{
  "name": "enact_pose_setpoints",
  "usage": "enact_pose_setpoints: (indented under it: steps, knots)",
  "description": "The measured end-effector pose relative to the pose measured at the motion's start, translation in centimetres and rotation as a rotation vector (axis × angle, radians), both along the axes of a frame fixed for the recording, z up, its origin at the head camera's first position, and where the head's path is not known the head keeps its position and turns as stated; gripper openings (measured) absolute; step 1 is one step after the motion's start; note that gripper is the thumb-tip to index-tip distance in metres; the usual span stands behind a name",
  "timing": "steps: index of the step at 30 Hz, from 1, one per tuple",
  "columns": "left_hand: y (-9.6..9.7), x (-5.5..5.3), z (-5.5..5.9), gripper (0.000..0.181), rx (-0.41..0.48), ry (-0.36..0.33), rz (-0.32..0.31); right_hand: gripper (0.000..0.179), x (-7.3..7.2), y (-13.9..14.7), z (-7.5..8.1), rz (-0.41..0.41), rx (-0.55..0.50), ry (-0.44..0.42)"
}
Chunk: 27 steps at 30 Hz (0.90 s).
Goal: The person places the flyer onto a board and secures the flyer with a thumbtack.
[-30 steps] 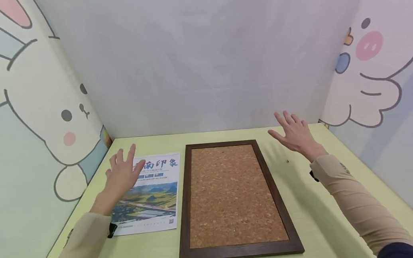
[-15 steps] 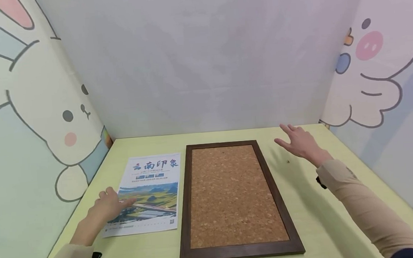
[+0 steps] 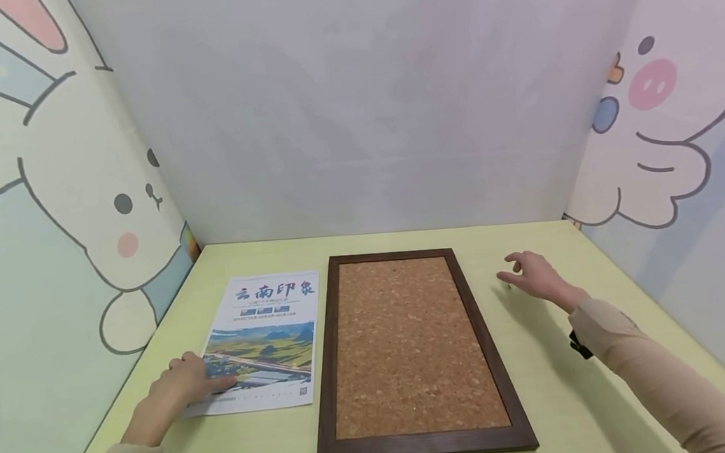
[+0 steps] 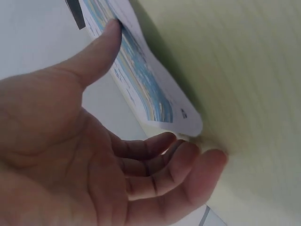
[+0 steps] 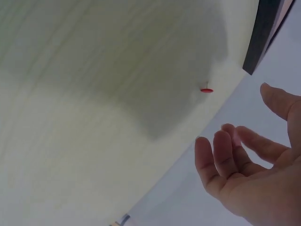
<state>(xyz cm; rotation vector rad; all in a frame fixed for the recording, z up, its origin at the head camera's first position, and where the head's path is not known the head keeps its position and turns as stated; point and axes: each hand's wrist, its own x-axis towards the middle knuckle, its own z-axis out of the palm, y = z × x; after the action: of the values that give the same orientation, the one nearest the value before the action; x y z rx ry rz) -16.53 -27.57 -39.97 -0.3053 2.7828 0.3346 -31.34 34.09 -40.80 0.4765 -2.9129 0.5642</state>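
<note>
A printed poster [image 3: 263, 346] with a landscape picture lies on the left of the table. My left hand [image 3: 180, 383] is at its lower left edge. In the left wrist view, the thumb lies over the sheet [image 4: 141, 75], whose edge bends up slightly, while the bent fingers reach the tabletop beside it, apart from the thumb. Right of the corkboard [image 3: 415, 342], my right hand [image 3: 536, 277] hovers with loosely bent fingers and holds nothing. A red thumbtack [image 5: 206, 90] lies point up on the table near that hand in the right wrist view.
The corkboard's dark wooden frame [image 3: 428, 444] fills the middle of the pale table [image 3: 252, 448], just right of the poster. A white back wall [image 3: 361, 114] and side walls with cartoon animals enclose the table.
My left hand has moved down and left, from above the poster to its lower left edge. My right hand has come lower towards the thumbtack, with its fingers more bent.
</note>
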Motion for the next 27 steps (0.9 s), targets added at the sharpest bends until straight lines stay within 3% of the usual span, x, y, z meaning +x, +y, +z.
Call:
enact_pose_setpoints:
  steps: [5, 11, 18, 23, 27]
  knots:
    - [0.1, 0.0, 0.0, 0.095, 0.006, 0.01, -0.014, 0.051, 0.3, 0.4, -1.2, -0.053, -0.033, -0.109]
    - [0.0, 0.1, -0.2, 0.101, 0.064, 0.009, -0.006, 0.036, 0.4, 0.4, -1.8, -0.098, -0.057, -0.184]
    - [-0.2, 0.3, -0.9, 0.097, 0.166, 0.046, 0.004, 0.026, 0.1, 0.4, -1.9, -0.089, -0.064, -0.174]
    - [-0.2, 0.0, -1.0, 0.097, 0.19, 0.098, -0.001, 0.019, 0.1, 0.4, -2.0, -0.065, -0.081, -0.142]
    - [-0.6, 0.0, -0.9, 0.081, 0.206, 0.142, -0.028, 0.015, -0.2, 0.6, -2.3, -0.058, -0.084, -0.122]
